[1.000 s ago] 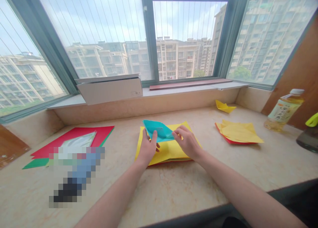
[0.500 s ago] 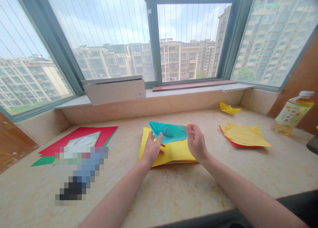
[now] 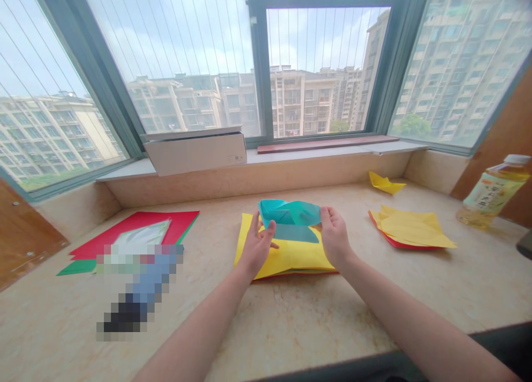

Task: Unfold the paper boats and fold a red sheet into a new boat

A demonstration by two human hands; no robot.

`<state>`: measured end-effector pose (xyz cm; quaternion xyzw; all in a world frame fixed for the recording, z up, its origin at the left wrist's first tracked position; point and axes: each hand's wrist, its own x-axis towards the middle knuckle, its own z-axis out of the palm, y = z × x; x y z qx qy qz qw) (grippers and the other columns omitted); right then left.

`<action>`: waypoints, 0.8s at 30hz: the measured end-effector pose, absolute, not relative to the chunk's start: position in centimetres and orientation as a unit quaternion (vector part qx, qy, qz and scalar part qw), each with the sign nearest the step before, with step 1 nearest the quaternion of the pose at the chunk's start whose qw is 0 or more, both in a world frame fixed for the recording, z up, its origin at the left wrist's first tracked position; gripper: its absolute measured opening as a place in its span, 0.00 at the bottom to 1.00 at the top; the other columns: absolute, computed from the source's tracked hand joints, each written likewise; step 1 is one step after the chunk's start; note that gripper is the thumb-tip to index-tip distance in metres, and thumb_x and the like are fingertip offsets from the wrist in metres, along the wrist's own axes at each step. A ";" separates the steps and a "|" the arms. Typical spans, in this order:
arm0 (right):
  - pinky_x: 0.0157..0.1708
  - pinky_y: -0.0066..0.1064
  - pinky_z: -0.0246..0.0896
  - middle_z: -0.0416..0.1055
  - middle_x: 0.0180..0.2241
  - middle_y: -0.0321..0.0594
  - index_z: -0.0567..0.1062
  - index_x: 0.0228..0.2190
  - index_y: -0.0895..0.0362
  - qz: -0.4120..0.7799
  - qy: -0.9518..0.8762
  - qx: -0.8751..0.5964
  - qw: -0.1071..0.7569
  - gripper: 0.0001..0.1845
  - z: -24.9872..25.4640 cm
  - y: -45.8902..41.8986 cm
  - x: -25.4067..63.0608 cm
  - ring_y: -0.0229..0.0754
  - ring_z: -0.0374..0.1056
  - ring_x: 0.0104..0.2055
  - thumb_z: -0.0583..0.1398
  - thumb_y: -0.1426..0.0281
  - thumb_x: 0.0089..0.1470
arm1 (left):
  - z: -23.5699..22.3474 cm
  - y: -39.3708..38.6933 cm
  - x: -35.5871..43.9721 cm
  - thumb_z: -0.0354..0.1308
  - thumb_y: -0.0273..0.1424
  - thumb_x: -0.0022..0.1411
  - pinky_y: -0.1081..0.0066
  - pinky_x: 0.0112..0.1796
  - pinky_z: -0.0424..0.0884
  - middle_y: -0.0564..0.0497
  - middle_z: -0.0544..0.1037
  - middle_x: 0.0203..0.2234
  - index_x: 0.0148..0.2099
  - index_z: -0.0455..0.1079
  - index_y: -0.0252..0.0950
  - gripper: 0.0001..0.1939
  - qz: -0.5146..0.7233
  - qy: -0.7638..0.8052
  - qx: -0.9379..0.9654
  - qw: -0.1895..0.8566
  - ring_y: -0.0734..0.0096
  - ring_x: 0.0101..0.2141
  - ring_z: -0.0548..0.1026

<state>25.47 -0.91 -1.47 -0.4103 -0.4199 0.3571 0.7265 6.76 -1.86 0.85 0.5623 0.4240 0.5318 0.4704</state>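
A folded piece of turquoise paper point(image 3: 293, 213) is held up between both hands, its layers partly spread and its lower edge hanging loose. My left hand point(image 3: 257, 246) grips its left end, thumb in front and some fingers behind. At the right end my right hand point(image 3: 333, 232) pinches the paper between thumb and fingers. Below the hands lies a stack of yellow paper point(image 3: 286, 260) with a crease down it and other colours showing at its lower edge.
Left on the stone ledge are red paper sheets point(image 3: 137, 221) over green ones, a clear packet point(image 3: 143, 232) and a blurred-out object point(image 3: 143, 288). To the right are yellow sheets point(image 3: 409, 227) on red, a yellow paper boat point(image 3: 387, 183) and a drink bottle point(image 3: 492, 193). A white box point(image 3: 197, 153) stands by the window.
The turquoise paper has gone from a flat boat-like shape to a more opened, spread form. Both hands have shifted slightly to the right in view and still hold its ends.
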 end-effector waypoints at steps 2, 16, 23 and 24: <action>0.33 0.35 0.71 0.74 0.29 0.35 0.69 0.35 0.55 0.399 -0.390 -0.384 0.735 0.20 -1.5 -0.7 25.5 0.41 0.72 0.30 0.59 0.51 0.56 | 0.8 -1.9 6.6 0.58 0.54 0.57 0.72 0.29 0.78 0.41 0.71 0.54 0.63 0.59 0.42 0.37 0.533 0.407 0.565 0.481 0.63 0.40 0.78; 0.29 0.34 0.70 0.76 0.32 0.41 0.68 0.39 0.56 0.388 -0.433 -0.505 0.638 0.18 -1.9 -0.2 26.8 0.43 0.74 0.29 0.56 0.54 0.56 | 0.2 -1.3 6.1 0.54 0.52 0.61 0.67 0.39 0.74 0.45 0.80 0.37 0.54 0.70 0.38 0.28 0.538 0.353 0.540 0.542 0.62 0.39 0.78; 0.45 0.41 0.65 0.73 0.48 0.47 0.66 0.50 0.53 0.168 -0.639 -0.448 0.603 0.18 -1.2 -1.8 25.8 0.44 0.72 0.44 0.50 0.58 0.64 | 0.1 -0.7 5.8 0.57 0.44 0.61 0.67 0.41 0.72 0.46 0.79 0.39 0.47 0.72 0.36 0.19 0.556 0.396 0.580 0.444 0.62 0.39 0.76; 0.47 0.41 0.65 0.73 0.47 0.46 0.67 0.50 0.52 0.169 -0.650 -0.429 0.604 0.18 -0.9 -2.1 25.7 0.44 0.72 0.45 0.49 0.58 0.65 | 0.2 -0.6 5.8 0.57 0.41 0.61 0.66 0.43 0.71 0.47 0.79 0.40 0.47 0.72 0.36 0.17 0.558 0.405 0.591 0.418 0.62 0.41 0.76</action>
